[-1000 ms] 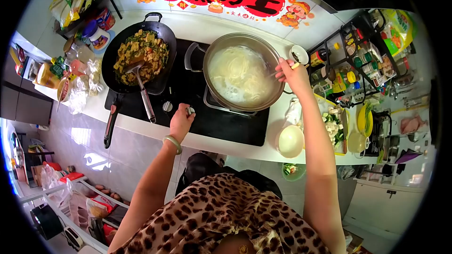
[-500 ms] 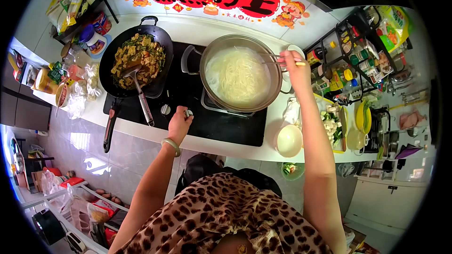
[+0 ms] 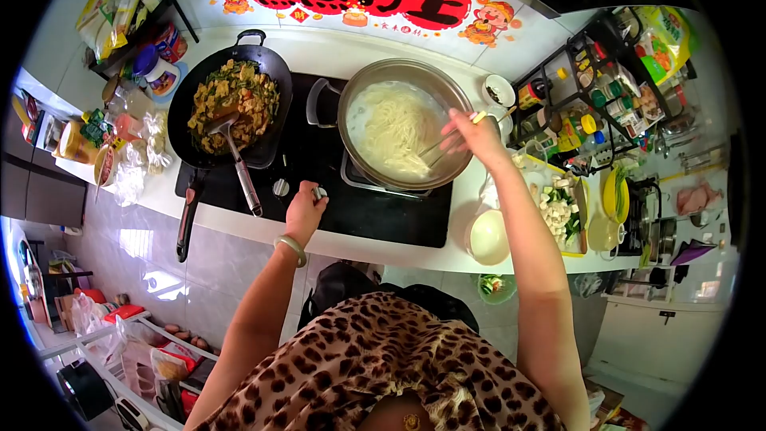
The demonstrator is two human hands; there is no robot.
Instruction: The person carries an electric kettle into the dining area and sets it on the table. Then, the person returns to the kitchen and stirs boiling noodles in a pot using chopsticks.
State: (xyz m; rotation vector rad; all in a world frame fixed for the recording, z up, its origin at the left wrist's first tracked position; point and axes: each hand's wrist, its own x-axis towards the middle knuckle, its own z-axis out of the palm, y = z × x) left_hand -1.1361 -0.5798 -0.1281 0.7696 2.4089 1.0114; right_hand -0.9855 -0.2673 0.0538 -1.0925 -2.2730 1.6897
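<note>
My right hand [image 3: 476,133] is closed around a pair of chopsticks [image 3: 436,148], over the right rim of a metal pot [image 3: 349,124]. Their tips reach into the pale noodles [image 3: 391,129], which lie in cloudy liquid. At the front of the black stovetop [image 3: 383,219], my left hand [image 3: 305,206] grips a control knob [image 3: 320,192] with thumb and fingers. To the left of the pot stands a black wok [image 3: 182,124] of cooked food with green pieces [image 3: 254,92]. A metal spatula [image 3: 242,164] rests in it, its handle hanging over the wok's front edge.
A cream bowl [image 3: 488,238] and a tray of cut white and green pieces [image 3: 560,209] sit right of the stove. Behind them stands a black rack [image 3: 574,72] of bottles. Jars and bags crowd the left counter. The wok's handle [image 3: 186,223] juts past the counter edge.
My right hand has moved down and left, bringing the chopsticks toward the front of the pot. The noodles have shifted into a gathered mass. My left hand stays on the knob.
</note>
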